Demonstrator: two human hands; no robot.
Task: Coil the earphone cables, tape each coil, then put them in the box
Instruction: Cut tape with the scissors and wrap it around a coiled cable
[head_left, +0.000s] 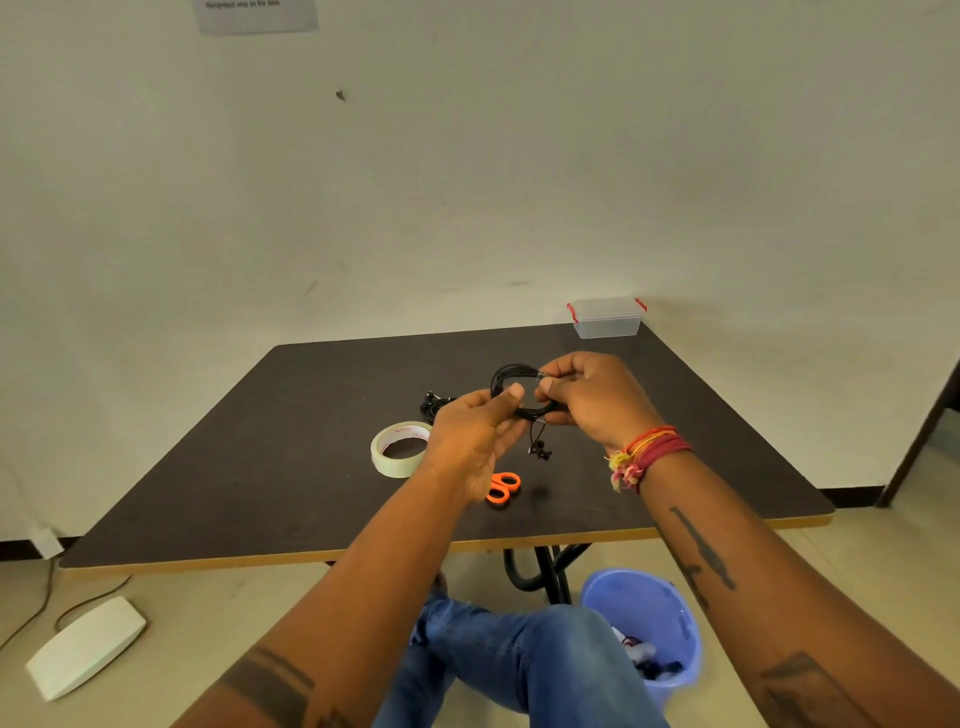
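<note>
Table (218, 467): left half bare from the near edge to the far edge, open for a pass. Middle band crowded: tape roll (400, 449), a loose black earphone bundle (434, 404) just behind it, orange scissors (503, 486) nearer the front edge. Right half bare up to the lidded clear box (607, 317) at the far right corner. Under the near edge, right of centre: table legs, purple bin (644, 618).

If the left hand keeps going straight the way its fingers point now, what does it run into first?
The left hand points up and right, and its thumb already presses the coiled earphone cable. Straight on it would probably meet the right hand, which holds the coil's other side. Depth is hard to judge here.
</note>
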